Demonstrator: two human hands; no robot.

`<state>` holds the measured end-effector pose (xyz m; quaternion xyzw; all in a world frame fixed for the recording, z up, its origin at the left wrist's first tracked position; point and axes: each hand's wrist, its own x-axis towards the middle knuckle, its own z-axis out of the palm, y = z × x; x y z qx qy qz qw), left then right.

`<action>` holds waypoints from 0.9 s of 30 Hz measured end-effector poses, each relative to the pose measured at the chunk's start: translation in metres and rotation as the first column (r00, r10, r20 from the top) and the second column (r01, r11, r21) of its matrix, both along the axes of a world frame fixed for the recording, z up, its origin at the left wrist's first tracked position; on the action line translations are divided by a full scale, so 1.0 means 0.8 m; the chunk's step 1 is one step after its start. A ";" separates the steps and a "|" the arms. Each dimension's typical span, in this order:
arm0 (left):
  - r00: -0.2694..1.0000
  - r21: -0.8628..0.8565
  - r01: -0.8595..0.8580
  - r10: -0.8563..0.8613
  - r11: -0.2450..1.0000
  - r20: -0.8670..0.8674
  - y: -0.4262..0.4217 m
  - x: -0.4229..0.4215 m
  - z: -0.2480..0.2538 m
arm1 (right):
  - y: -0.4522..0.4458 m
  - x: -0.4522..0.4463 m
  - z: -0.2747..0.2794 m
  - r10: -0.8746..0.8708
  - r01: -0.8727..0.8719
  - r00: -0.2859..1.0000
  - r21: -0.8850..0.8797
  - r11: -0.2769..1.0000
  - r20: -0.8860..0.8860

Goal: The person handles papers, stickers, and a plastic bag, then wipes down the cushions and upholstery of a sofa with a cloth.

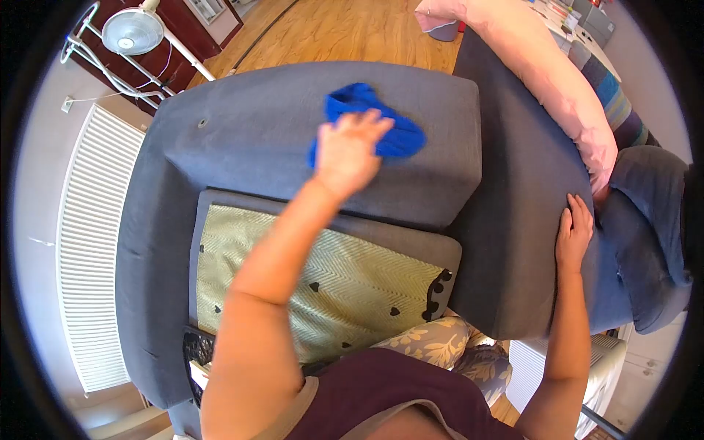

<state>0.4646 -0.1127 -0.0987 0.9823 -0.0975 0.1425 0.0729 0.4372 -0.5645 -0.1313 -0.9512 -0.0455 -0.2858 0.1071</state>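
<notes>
My left hand [350, 150] presses a bright blue cloth [402, 138] against the top of the grey sofa armrest [268, 99]. Its fingers lie bent over the crumpled cloth and are slightly blurred. On the right, my right hand [576, 231] rests palm down with fingers stretched on another grey upholstered section [524, 183] of the sofa, holding nothing. Below my left arm lies the seat cushion, covered by a light green patterned mat [352, 271] with small dark hearts and a black scalloped edge.
A pink quilted item [543, 66] drapes along the right section, beside dark blue fabric [645, 220]. A white radiator [95, 249] lines the left wall. At the upper left stands a fan [133, 31] near a metal frame. Wooden floor [337, 37] lies beyond the armrest.
</notes>
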 end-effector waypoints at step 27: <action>0.491 0.006 -0.871 0.871 0.491 -0.033 0.339 0.138 -0.016 | 0.013 0.003 0.013 -0.090 0.084 0.994 0.117 0.990 0.054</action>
